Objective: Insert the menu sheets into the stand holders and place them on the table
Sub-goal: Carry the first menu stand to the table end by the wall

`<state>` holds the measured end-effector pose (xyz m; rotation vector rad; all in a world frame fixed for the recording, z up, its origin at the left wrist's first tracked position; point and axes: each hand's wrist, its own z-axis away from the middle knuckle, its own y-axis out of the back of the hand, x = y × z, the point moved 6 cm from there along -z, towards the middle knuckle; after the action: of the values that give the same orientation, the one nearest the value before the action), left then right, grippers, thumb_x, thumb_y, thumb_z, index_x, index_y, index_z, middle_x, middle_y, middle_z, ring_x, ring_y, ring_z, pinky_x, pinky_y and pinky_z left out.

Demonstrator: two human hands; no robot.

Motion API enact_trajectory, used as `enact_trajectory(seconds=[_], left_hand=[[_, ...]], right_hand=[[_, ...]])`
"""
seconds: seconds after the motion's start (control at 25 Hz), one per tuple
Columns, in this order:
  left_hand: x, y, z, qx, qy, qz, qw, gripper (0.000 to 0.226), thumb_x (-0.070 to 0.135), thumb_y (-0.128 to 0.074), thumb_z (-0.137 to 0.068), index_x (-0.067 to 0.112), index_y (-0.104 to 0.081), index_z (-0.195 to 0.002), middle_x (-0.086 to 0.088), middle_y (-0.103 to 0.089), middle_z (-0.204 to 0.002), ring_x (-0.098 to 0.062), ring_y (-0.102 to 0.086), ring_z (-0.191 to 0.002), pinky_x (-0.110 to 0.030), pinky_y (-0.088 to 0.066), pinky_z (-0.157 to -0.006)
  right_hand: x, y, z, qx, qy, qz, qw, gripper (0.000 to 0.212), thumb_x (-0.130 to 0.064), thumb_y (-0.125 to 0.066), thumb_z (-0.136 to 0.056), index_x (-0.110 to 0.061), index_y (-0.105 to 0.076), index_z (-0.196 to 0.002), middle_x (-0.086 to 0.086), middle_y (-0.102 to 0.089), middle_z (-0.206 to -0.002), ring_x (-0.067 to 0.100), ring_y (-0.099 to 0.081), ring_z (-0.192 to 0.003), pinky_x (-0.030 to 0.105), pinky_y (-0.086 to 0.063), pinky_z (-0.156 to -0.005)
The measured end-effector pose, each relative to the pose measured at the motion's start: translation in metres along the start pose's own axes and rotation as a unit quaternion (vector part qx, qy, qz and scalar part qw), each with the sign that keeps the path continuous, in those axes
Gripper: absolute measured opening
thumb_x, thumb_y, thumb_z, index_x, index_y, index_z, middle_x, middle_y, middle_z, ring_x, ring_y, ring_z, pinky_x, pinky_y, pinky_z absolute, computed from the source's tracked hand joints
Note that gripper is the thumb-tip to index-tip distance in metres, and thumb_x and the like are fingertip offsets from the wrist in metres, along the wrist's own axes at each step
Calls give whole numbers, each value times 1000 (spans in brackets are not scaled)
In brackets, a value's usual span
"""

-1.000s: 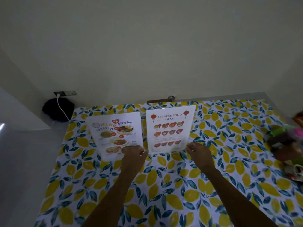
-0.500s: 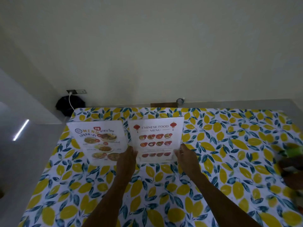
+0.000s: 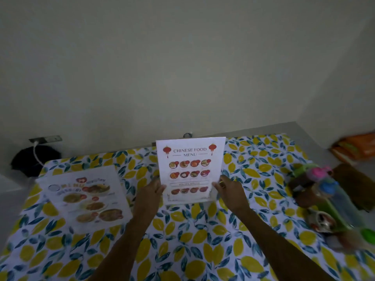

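Observation:
The Chinese food menu stand [image 3: 190, 169] is upright in front of me, above the lemon-print tablecloth [image 3: 203, 240]. My left hand [image 3: 151, 192] grips its lower left edge and my right hand [image 3: 228, 189] grips its lower right edge. Whether its base touches the cloth is hidden by my hands. A second menu [image 3: 87, 196], with Thai text and dish photos, stands tilted at the left, apart from both hands.
A green tray [image 3: 332, 211] with bottles and small items sits at the right edge of the table. An orange bag [image 3: 359, 149] lies beyond it. A wall socket with a white cable [image 3: 37, 151] and a dark object are at the back left.
Both hands have taken hold of the Chinese food menu stand and raised it and shifted it rightward, away from the Thai menu. The camera has swung, bringing the right-side tray into view.

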<state>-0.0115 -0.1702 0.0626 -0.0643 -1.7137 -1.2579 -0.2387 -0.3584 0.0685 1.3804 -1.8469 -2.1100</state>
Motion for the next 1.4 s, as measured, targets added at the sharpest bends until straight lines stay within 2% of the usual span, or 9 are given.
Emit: enact_trajectory(seconds=[0.12, 0.24, 0.36, 0.48, 0.64, 0.76, 0.92, 1.04, 1.4], left_hand=[[54, -16, -16, 0, -58, 11, 998, 16, 32, -54, -97, 18, -61, -102, 1, -71, -85, -15, -65, -68, -36, -56, -59], [109, -34, -35, 3, -110, 6, 994, 15, 26, -57, -97, 13, -64, -101, -6, -73, -86, -15, -61, -64, -34, -51, -55], [158, -63, -57, -13, -131, -2, 991, 16, 27, -57, -97, 13, -64, -97, -9, -73, -84, -21, -64, -66, -40, -54, -58], [201, -98, -84, -8, -155, 7, 988, 19, 31, -56, -97, 15, -65, -105, -8, -75, -91, -23, -67, -74, -41, -56, -62], [260, -164, -139, 6, -123, 3, 992, 21, 31, -59, -95, 13, -66, -102, -6, -75, -85, -22, -66, -69, -29, -47, -56], [297, -214, -176, 2, -99, 5, 995, 22, 37, -57, -95, 16, -64, -95, -5, -75, -83, -20, -67, -69, -35, -56, -63], [334, -281, -212, -3, -73, 17, 997, 20, 36, -58, -94, 17, -63, -94, -4, -74, -81, -19, -69, -67, -44, -59, -65], [347, -325, -235, -17, -39, 24, 999, 17, 37, -57, -93, 20, -62, -96, -2, -75, -87, -17, -71, -71, -46, -61, -68], [361, -395, -294, -19, -10, -30, 999, 19, 31, -53, -97, 16, -62, -104, -5, -76, -102, -19, -72, -79, -35, -59, -68]], right_hand=[[23, 51, -6, 36, -26, 22, 999, 28, -35, -63, -92, -8, -60, -86, 11, -72, -74, 25, -65, -62, 31, -46, -53], [51, 99, -21, 58, -37, 58, 996, 29, -37, -65, -90, -8, -61, -84, 11, -72, -72, 26, -66, -63, 28, -41, -53], [87, 145, -45, 50, -51, 83, 994, 30, -37, -65, -90, -9, -61, -83, 12, -72, -73, 27, -66, -67, 30, -46, -56], [126, 186, -78, 54, -29, 91, 994, 30, -36, -65, -90, -7, -64, -86, 13, -75, -77, 29, -68, -69, 34, -51, -61], [195, 236, -144, 56, 4, 109, 992, 31, -37, -66, -89, -6, -63, -84, 13, -74, -73, 32, -68, -68, 36, -51, -61], [248, 267, -190, 40, -16, 113, 993, 30, -39, -65, -88, -10, -62, -85, 12, -75, -79, 31, -68, -75, 33, -48, -63], [321, 286, -241, 16, -36, 104, 994, 30, -39, -64, -90, -10, -62, -88, 13, -75, -84, 31, -68, -78, 28, -42, -63], [371, 280, -271, 9, -50, 92, 994, 31, -42, -62, -89, -11, -61, -86, 12, -75, -86, 31, -68, -76, 31, -50, -64], [451, 254, -331, -3, -76, 41, 996, 28, -41, -61, -89, -14, -59, -85, 10, -76, -86, 25, -69, -69, 38, -59, -66]])
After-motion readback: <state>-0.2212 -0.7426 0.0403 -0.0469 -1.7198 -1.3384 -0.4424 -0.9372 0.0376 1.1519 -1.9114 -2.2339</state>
